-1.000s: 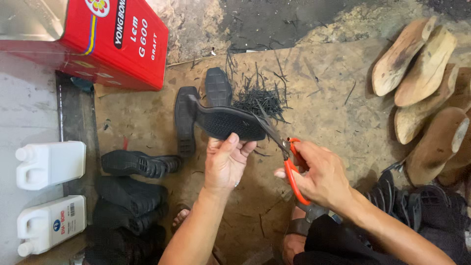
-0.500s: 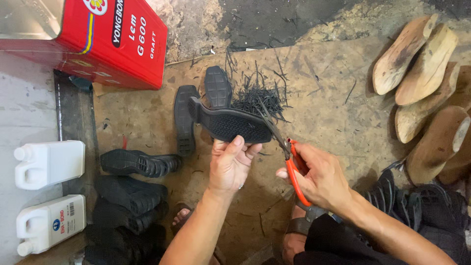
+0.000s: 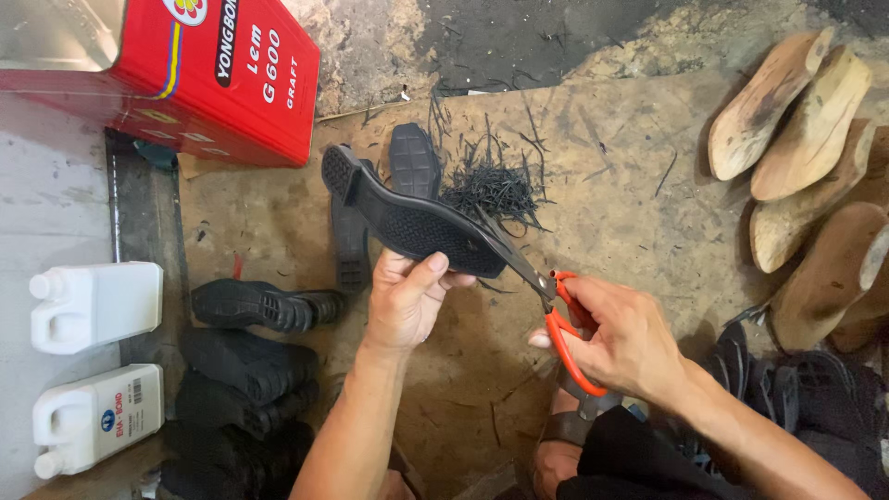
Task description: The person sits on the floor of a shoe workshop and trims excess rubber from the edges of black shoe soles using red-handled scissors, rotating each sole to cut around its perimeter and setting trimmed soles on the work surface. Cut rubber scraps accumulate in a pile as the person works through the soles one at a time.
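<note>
Two hands share the work: our left hand (image 3: 403, 301) grips a black rubber shoe sole (image 3: 421, 227) tread-up above the floor, steadying its edge for the orange-handled scissors (image 3: 556, 315) our right hand (image 3: 630, 338) clasps. Blades seem to meet the rim, over black trimmings (image 3: 491, 190).

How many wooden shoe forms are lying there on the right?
5, perhaps more beyond the frame edge. Two lean together at top right, one lies below them, one lower down, and one partly hidden at the edge.
</note>
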The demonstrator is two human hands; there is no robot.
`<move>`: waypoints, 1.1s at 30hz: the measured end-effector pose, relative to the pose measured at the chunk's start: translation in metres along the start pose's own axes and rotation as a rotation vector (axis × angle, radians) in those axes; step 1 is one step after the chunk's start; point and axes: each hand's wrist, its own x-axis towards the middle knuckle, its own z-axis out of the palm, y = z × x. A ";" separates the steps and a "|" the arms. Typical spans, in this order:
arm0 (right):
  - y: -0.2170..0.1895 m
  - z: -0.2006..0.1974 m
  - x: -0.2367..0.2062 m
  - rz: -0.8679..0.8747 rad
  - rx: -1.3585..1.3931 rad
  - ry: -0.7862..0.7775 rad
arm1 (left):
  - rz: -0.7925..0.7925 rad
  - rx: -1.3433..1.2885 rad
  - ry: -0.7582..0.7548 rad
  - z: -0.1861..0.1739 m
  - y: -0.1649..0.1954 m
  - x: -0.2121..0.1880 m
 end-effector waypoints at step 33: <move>0.002 -0.002 0.002 0.090 0.041 -0.234 | 0.030 0.087 0.039 -0.027 0.021 0.009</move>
